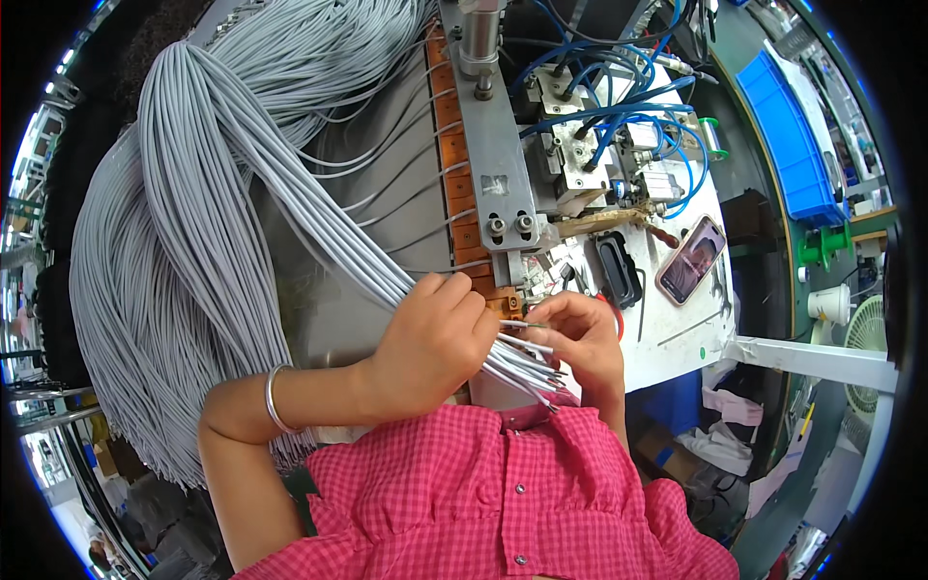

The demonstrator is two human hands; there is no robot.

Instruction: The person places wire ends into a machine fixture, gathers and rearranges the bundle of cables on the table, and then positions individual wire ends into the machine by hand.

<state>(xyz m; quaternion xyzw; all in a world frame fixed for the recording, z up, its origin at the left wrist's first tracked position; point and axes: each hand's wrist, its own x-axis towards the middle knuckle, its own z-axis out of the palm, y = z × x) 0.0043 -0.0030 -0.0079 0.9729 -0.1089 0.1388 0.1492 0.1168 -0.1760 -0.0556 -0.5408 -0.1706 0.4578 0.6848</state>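
My left hand is closed around a bundle of thin grey cables that slopes down from the large pile at the upper left. Past my fist, the cut ends of the cables fan out, with dark tips on some. My right hand pinches the end of a single cable between thumb and fingertips, just right of my left hand. Beyond both hands, an orange-brown slotted strip lies under a grey metal bar, with several single grey cables running into its left side.
A heap of grey cables hangs over the left side. Metal blocks with blue air hoses stand at the back right. On the white board lie a phone and a black tray. Farther right are a blue bin and a fan.
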